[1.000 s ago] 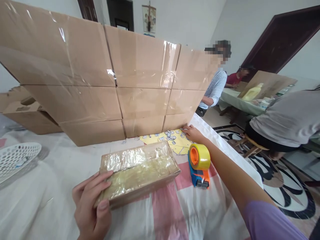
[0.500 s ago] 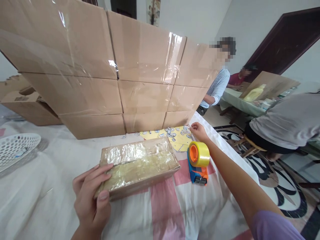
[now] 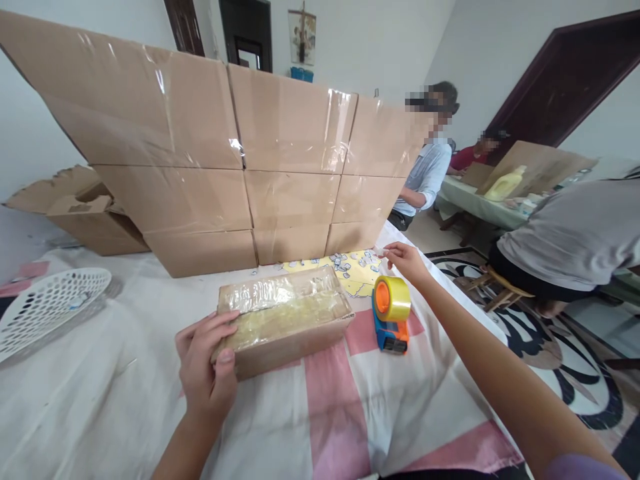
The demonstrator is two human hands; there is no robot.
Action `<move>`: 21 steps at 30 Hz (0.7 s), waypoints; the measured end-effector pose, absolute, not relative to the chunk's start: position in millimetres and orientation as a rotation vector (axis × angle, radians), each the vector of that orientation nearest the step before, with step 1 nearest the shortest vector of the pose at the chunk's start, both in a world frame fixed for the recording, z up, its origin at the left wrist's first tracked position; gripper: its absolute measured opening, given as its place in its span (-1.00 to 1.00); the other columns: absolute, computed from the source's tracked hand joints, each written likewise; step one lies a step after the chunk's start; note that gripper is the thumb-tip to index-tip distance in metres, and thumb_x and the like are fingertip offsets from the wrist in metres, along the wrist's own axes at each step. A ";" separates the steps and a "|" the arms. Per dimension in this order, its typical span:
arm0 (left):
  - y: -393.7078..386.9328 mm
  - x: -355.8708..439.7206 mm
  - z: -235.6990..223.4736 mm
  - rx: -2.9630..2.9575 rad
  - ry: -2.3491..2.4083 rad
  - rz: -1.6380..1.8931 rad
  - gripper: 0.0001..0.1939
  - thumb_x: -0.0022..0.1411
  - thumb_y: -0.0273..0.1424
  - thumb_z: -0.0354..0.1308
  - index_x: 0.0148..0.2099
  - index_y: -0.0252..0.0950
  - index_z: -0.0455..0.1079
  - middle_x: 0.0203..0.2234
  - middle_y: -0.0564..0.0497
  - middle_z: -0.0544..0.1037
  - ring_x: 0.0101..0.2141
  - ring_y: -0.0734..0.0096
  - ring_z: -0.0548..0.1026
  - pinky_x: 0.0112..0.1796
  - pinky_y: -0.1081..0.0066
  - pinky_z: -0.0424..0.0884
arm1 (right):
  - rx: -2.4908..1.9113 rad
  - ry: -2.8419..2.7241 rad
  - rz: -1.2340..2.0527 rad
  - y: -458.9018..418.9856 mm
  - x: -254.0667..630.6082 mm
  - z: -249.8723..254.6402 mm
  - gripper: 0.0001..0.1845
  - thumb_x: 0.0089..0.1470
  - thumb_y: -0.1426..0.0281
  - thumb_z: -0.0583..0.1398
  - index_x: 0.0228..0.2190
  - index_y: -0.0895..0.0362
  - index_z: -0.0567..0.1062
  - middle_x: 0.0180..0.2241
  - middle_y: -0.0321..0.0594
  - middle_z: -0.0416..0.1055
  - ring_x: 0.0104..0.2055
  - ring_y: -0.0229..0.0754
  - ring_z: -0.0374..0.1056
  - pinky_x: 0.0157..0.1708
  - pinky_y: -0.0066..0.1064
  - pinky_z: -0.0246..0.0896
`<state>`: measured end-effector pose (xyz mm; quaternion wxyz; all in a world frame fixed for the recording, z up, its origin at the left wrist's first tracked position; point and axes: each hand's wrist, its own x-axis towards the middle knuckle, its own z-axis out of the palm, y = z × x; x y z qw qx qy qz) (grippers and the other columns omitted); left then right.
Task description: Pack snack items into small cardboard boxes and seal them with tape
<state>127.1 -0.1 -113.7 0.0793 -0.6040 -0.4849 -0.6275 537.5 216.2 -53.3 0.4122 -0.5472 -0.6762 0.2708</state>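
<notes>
One half-curled left hand (image 3: 207, 363) of yours holds the left end of the taped box (image 3: 285, 327) on the cloth-covered tabletop (image 3: 270, 433), while your right hand (image 3: 407, 262), fingertips drawn together, pinches a small pale scrap (image 3: 381, 252) beyond the tape dispenser (image 3: 391, 300).

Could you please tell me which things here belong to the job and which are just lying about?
Likely in use:
taped box, held by the left hand
tape dispenser, beside that box
small pale scrap, in the right hand

Apparently just lying about:
white basket
open carton
yellow bottle, in the background
</notes>
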 end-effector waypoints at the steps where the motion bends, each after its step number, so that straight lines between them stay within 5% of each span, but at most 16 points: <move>1: 0.1 127.1 -113.5 -1.812 -1.453 -1.872 -0.83 0.38 -0.33 0.00 -0.12 -0.24 0.39 -0.12 -0.19 0.60 -0.01 0.03 0.43 0.03 -0.06 0.29 | -1.407 -1.743 0.653 217.8 536.7 -52.1 -0.66 0.02 0.10 0.25 -0.33 0.13 0.45 -0.42 -0.13 0.58 -0.57 -0.25 0.33 -0.49 -0.36 0.26; 9: -0.3 124.1 -112.1 -1.843 -1.442 -1.845 -0.82 0.39 -0.33 -0.01 -0.12 -0.23 0.40 -0.10 -0.18 0.60 -0.03 0.04 0.44 0.02 -0.02 0.29 | -1.652 -1.944 0.522 262.3 532.6 -59.8 -0.56 0.20 0.16 0.12 -0.02 0.10 0.59 -0.04 -0.05 0.58 -0.22 -0.03 0.53 -0.12 -0.12 0.44; 15: -0.2 123.0 -111.8 -1.842 -1.428 -1.860 -0.83 0.38 -0.34 0.00 -0.12 -0.23 0.40 -0.11 -0.19 0.59 -0.02 0.01 0.43 0.01 -0.04 0.30 | -1.851 -2.133 0.373 284.8 538.5 -96.9 -0.69 0.11 0.22 0.25 -0.11 -0.10 0.66 0.15 -0.15 0.46 0.23 0.33 0.25 0.20 0.35 0.04; 21: -2.0 126.5 -110.6 -1.812 -1.468 -1.885 -0.81 0.40 -0.28 0.00 -0.13 -0.22 0.40 -0.13 -0.20 0.58 -0.01 -0.01 0.45 0.03 -0.09 0.28 | -1.868 -2.253 0.269 286.8 549.9 -118.5 -0.55 0.22 0.22 0.14 0.12 -0.15 0.51 0.31 -0.28 0.27 0.32 0.27 0.11 0.23 0.29 -0.01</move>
